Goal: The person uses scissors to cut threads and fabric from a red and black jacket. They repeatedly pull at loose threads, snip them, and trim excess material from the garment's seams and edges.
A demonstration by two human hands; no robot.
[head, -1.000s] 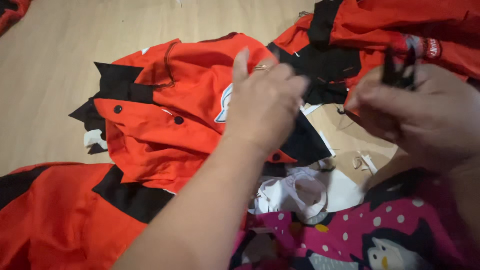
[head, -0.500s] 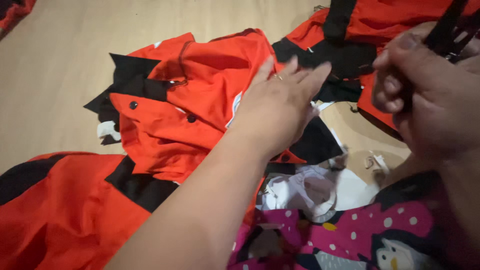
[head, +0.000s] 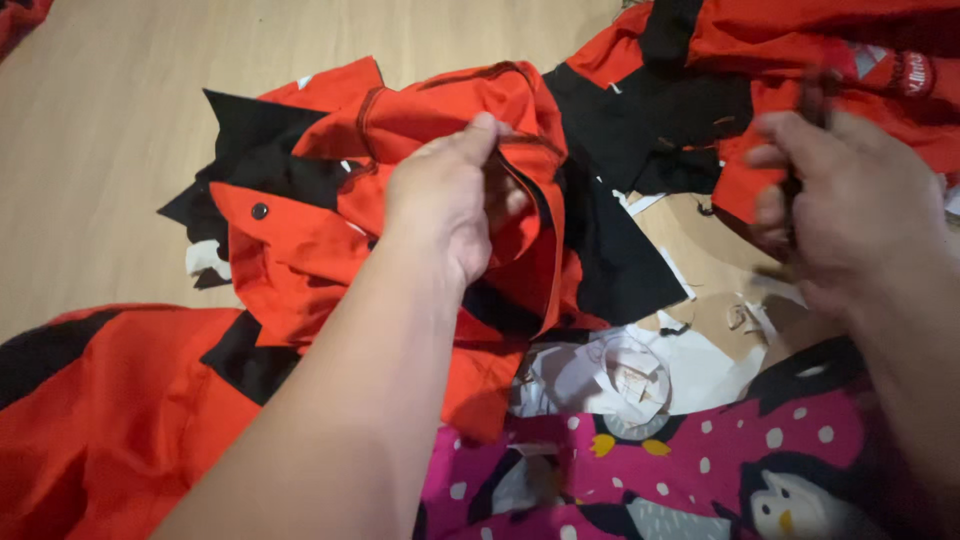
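Head view looks down at a wood floor (head: 100, 150) with red and black clothes all over it. The red jacket (head: 330, 250) in the middle is the biggest thing, and part of it hides under the left arm. A second red and black piece (head: 130, 430) at the bottom left is cut off by the edge. A third one (head: 720, 60) at the top right is cut off too. The pink penguin cloth (head: 700, 460) at the bottom runs out of the picture. White paper scraps (head: 630, 370) lie crumpled between the jacket and the pink cloth.

The right hand (head: 850, 220) is blurry. It holds a small dark thing (head: 812, 100) that is hard to make out, so I cannot tell how tight the fingers are on it.

Half a second ago the left hand (head: 450, 200) lay flat and open on the jacket. Now it has curled and grabbed a fold. The right hand was up in the corner then, and it has come down lower.

The left hand is palm down, arm stretched out from the bottom. Its thumb and fingers are pinched shut on the jacket's red edge (head: 520, 170), lifting it a bit near the middle of the floor.
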